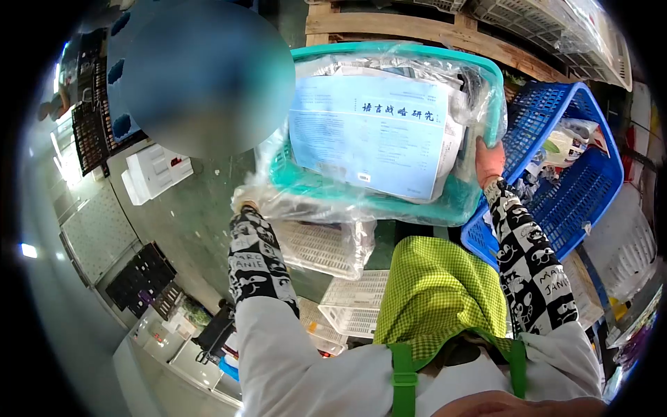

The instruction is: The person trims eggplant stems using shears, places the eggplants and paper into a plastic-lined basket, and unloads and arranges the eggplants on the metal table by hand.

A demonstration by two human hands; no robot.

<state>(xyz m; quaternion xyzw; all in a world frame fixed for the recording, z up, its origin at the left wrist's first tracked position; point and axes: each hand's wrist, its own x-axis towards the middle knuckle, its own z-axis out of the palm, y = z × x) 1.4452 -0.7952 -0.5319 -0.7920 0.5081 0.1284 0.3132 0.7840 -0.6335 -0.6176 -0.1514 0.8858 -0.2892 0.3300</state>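
Note:
A teal plastic basket (389,50), lined with a clear plastic bag (299,206), is in front of me. Inside it lie papers, topped by a pale blue printed sheet (368,135) with large Chinese characters. At the basket's right rim, my right hand (490,161) is closed on the edge. My left hand (246,203) is at the near left side, at the bunched edge of the plastic bag. The plastic partly hides its fingers, but they appear closed on it. Patterned black-and-white sleeves cover both forearms.
To the right a blue basket (556,201) leans at an angle, holding crumpled wrappers. White crates (356,300) are below, near my green checked apron. A wooden pallet (389,26) lies beyond the teal basket. A white box (156,172) stands on the floor to the left.

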